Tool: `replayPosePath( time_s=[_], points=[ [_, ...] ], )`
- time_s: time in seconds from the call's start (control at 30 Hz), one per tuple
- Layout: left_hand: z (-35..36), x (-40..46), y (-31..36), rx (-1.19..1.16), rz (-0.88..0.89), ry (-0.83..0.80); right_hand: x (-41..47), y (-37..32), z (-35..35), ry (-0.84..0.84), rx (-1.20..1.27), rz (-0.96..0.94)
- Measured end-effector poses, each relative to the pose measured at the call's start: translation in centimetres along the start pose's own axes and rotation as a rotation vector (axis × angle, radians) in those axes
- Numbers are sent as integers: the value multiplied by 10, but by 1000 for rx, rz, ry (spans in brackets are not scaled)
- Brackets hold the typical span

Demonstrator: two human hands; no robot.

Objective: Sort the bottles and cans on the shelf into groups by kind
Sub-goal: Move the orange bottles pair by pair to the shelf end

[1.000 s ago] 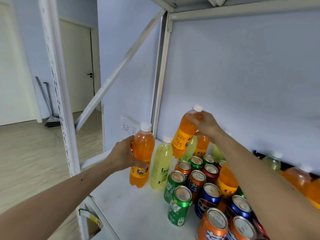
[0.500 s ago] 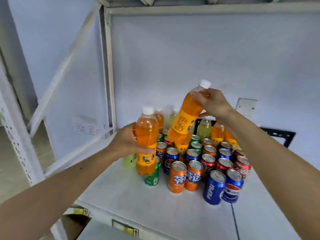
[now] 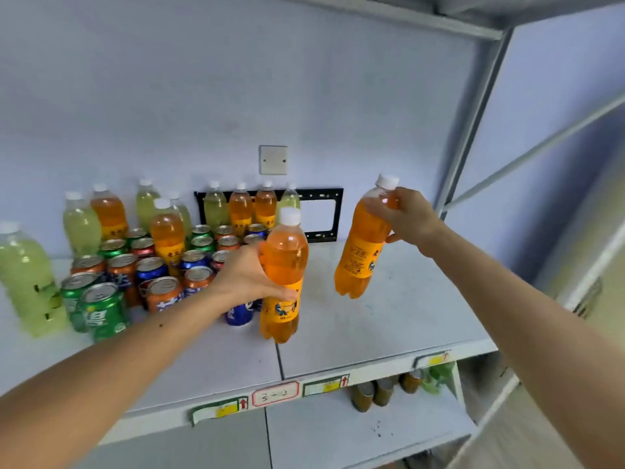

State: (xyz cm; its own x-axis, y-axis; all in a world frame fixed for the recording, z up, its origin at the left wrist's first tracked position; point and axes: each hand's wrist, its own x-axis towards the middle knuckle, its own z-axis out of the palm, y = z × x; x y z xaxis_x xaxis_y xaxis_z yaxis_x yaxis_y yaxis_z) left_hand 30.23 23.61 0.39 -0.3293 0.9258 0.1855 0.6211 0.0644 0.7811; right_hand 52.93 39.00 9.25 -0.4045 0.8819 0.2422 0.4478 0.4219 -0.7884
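Observation:
My left hand (image 3: 248,277) grips an orange soda bottle (image 3: 283,275) by its middle, upright, just above the white shelf (image 3: 389,319). My right hand (image 3: 407,216) holds a second orange bottle (image 3: 365,245) by its neck, slightly tilted, in the air over the bare right part of the shelf. To the left stands a mixed cluster: green cans (image 3: 101,309), orange cans (image 3: 164,292), blue cans (image 3: 152,270), a red can (image 3: 143,247), more orange bottles (image 3: 167,233) and pale yellow-green bottles (image 3: 81,221).
A large yellow-green bottle (image 3: 28,282) stands at the far left. A black bracket (image 3: 324,214) and a wall plate (image 3: 273,159) sit on the back wall. The shelf frame's upright (image 3: 473,110) rises at right. Several bottles (image 3: 382,390) stand on the lower shelf.
The view has swung to the right. Both hands have carried their orange bottles rightward, away from the cluster, to the open right side of the shelf.

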Motion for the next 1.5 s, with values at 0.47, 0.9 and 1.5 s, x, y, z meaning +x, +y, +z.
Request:
replayPosePath(
  time_s=[0.47, 0.9, 1.5],
  points=[
    [232, 80, 101, -47, -9, -71, 8, 171, -145, -31, -219, 54],
    [289, 129, 101, -21, -58, -120, 53, 228, -133, -172, -123, -8],
    [291, 121, 116, -81, -125, -223, 56, 251, -138, -305, -161, -66]
  ],
)
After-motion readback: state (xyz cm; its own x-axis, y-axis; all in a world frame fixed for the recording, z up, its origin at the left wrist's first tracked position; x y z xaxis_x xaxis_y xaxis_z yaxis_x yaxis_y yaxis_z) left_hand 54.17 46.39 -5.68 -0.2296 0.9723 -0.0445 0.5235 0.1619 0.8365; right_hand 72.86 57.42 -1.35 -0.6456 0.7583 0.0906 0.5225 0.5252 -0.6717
